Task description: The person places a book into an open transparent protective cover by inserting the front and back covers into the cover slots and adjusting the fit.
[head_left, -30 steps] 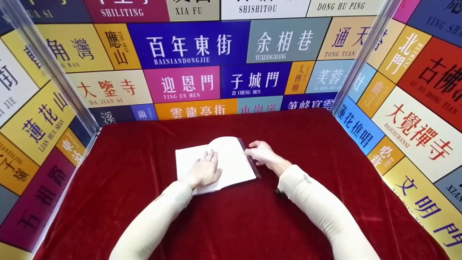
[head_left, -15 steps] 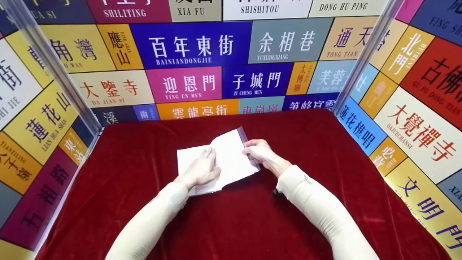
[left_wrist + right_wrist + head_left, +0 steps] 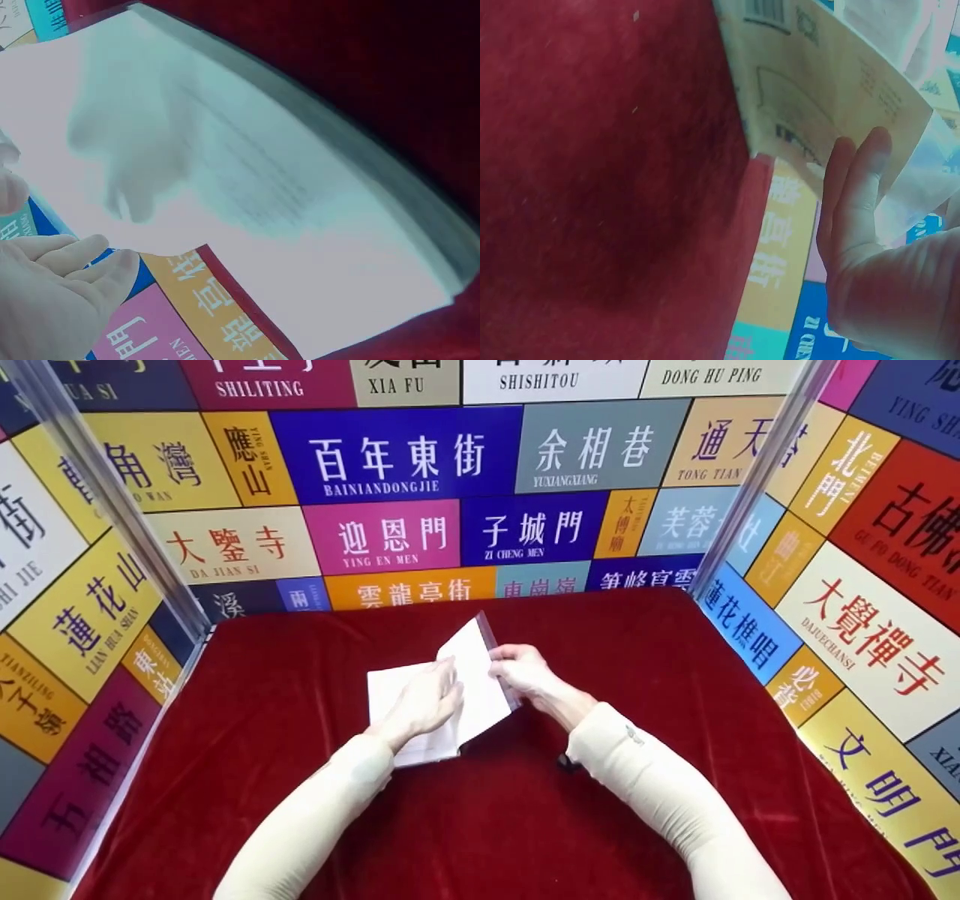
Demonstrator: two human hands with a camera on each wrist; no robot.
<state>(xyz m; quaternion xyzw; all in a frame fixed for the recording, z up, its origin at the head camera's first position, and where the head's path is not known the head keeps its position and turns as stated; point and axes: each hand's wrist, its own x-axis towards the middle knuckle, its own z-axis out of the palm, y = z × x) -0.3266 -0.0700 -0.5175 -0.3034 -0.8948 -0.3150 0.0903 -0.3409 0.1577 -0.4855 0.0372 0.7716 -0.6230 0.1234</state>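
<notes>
An open book with white, blank-looking pages lies on a red cloth, its right half raised and tilted. My left hand is over the left page near the fold, fingers straight; in the left wrist view the same left hand shows extended fingers beside the page. With my right hand I grip the outer edge of the raised half, thumb on the page side. In the right wrist view, fingers of the right hand lie against the pale back cover, which carries a barcode.
Dark red velvet cloth covers the table. Panels with colourful Chinese place names stand behind and on both sides. Clear corner posts rise at the back. A small black object shows under the right cuff.
My right hand has taken hold of the book's right edge and moved left, lifting that half upward. My left hand stays over the left page, its fingers now slightly raised toward the fold.
</notes>
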